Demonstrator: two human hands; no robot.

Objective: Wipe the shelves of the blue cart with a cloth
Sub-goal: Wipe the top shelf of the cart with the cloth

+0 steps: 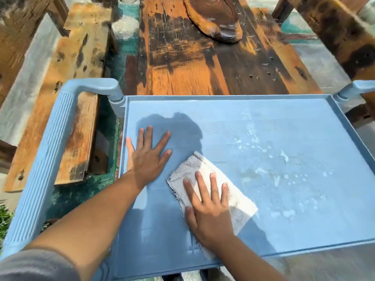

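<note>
The blue cart's top shelf fills the lower middle of the head view, a shallow tray with a raised rim. A grey-white cloth lies flat on its left half. My right hand presses down on the cloth with fingers spread. My left hand rests flat on the bare shelf just left of the cloth, fingers apart, holding nothing. White dusty spots mark the shelf's right half.
The cart's ribbed blue handle runs along the left side. Beyond the cart stands a weathered wooden table with a carved brown wooden piece on it. Wooden benches flank it, and another handle end shows at right.
</note>
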